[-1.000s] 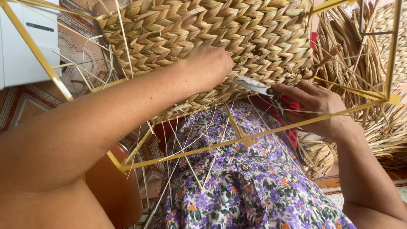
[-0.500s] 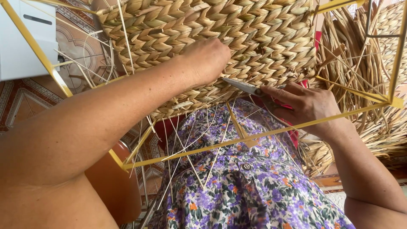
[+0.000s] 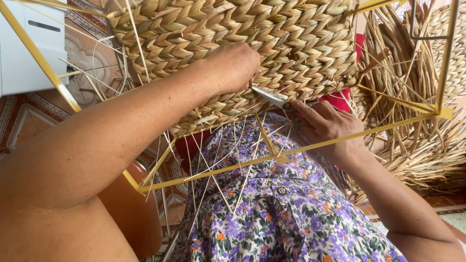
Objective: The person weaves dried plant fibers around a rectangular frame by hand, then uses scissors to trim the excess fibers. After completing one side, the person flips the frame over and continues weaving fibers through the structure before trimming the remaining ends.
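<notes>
Left hand (image 3: 236, 68) pinches the woven basket (image 3: 252, 43) at its lower edge; right hand (image 3: 324, 127) closed around scissors (image 3: 272, 97), blades touching the weave; yellow frame (image 3: 310, 145) crosses the wrist; loose straw (image 3: 412, 92) heaped right.

Bright, even daylight, soft and diffuse; no hard shadows. Light seems to come from upper right: the loose straw pile (image 3: 417, 97) and the floor corner at lower right look slightly washed out. The white box (image 3: 29, 48) at top left runs near clipping, no real glare. Shadow sits under the woven basket (image 3: 233, 29), between the yellow wire frame (image 3: 291, 153) and the floral fabric (image 3: 281, 213). The left forearm (image 3: 97, 145), very close to the lens, is soft and oversized by the wide-angle view. Centre is sharp: weave and thin strands resolve cleanly. No obvious motion blur.
</notes>
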